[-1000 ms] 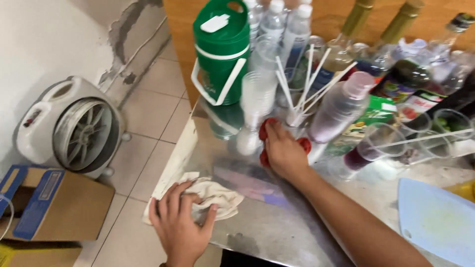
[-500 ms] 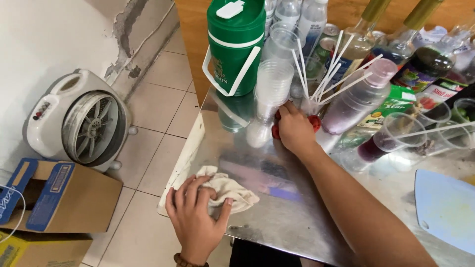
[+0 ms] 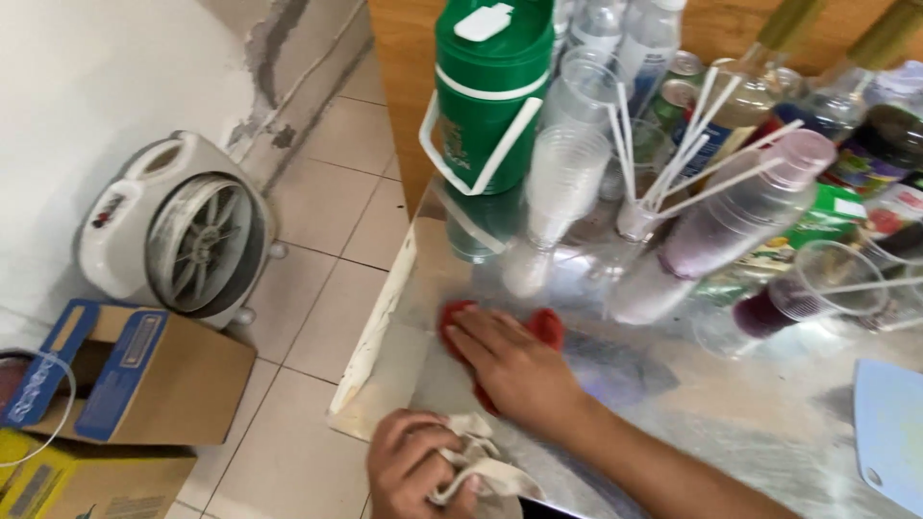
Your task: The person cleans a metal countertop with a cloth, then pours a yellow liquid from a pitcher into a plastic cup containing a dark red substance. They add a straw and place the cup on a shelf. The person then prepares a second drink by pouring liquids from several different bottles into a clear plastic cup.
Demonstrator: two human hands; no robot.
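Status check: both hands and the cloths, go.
Right hand flat on red cloth. Left hand bunching white rag. Cup stack and green jug close behind.

Right hand [image 3: 514, 370] flat, left hand [image 3: 413, 471] clenched

At the lower left of the frame a brown cardboard box [image 3: 144, 375] with blue printed panels lies on the tiled floor, and a yellow carton [image 3: 67, 485] sits below it in the corner. At the upper right, a dark bottle's colourful label [image 3: 865, 168] shows, with a green packet [image 3: 817, 216] just below it.
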